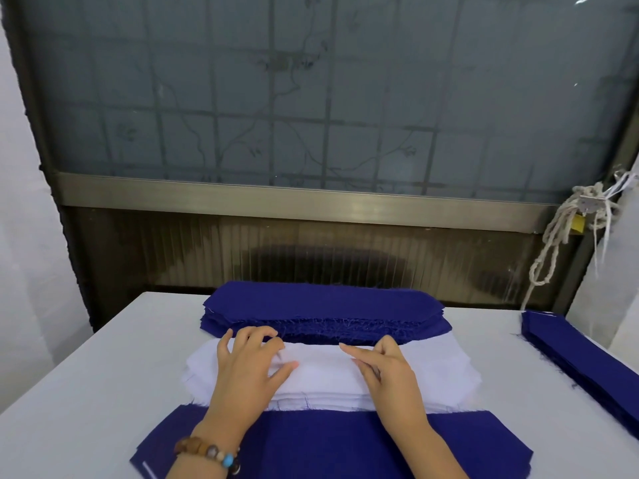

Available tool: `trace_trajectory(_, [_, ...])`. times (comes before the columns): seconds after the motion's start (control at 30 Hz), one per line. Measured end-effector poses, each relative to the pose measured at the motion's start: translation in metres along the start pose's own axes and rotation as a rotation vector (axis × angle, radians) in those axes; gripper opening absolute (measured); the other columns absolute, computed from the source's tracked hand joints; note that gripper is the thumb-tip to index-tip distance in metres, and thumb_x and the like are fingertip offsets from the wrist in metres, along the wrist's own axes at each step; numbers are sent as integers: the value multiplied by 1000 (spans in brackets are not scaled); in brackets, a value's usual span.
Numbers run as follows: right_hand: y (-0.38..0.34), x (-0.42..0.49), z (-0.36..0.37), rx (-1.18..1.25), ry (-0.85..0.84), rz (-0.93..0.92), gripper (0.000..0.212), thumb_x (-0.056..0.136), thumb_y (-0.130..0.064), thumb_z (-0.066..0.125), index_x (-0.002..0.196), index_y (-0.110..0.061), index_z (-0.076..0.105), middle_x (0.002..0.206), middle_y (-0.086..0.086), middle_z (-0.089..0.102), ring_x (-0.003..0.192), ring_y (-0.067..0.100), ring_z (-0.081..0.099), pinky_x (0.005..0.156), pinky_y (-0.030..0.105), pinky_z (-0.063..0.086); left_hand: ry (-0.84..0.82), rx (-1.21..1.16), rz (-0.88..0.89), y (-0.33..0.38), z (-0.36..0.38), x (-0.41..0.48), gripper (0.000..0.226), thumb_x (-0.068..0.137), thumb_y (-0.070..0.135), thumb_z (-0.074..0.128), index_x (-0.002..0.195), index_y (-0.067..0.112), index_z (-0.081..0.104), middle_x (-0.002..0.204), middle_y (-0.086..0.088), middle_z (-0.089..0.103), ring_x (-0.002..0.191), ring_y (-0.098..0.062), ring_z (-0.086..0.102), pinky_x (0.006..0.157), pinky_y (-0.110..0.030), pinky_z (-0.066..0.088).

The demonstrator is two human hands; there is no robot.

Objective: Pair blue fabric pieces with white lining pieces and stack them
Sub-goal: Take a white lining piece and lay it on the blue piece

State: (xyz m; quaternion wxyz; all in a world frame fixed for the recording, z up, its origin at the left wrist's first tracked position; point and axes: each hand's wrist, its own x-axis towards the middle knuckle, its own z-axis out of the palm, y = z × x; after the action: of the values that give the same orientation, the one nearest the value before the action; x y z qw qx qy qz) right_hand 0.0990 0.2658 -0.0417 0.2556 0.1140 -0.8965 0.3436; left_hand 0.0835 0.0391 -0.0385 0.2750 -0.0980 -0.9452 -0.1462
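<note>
Left hand [247,368] curls at lining stack's [321,378] far edge, grip unclear to me; right hand [389,371], released, pins it, probably for a single-ply peel.

Bare table [86,375] flanks the white lining stack [432,368], we note; blue pile [321,302] behind it, blue piece [328,444] before it, blue stack [587,368] farther right block passage.

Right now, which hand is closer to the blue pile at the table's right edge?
Right. The right hand rests on the white pile, apart from that blue pile; the left hand rests farther left on it.
</note>
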Motion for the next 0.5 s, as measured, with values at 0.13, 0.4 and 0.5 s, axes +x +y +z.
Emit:
trace_trajectory(0.13, [3, 2, 1, -155, -90, 83, 18, 94, -32, 60, 111, -30, 66, 95, -9, 37, 74, 9, 51, 67, 16, 45, 5, 3, -35, -7, -1, 0, 30, 81, 56, 67, 94, 29, 67, 115, 12, 57, 115, -16, 51, 111, -47, 22])
trace_trajectory(0.4, [19, 6, -30, -445, -107, 265, 25, 96, -43, 51, 114, -26, 52, 101, -6, 42, 77, 9, 50, 69, 19, 43, -154, 78, -199, -18, -16, -1, 57, 77, 63, 18, 111, 36, 55, 129, 18, 41, 126, -10, 33, 116, -46, 12])
trace_trajectory(0.5, [29, 6, -42, -498, -111, 355, 31, 97, -44, 49, 121, -25, 49, 111, -3, 47, 87, 12, 51, 75, 23, 44, -150, 102, -280, -24, -17, -2, 37, 88, 53, 35, 113, 34, 55, 130, 14, 43, 126, -13, 35, 115, -50, 15])
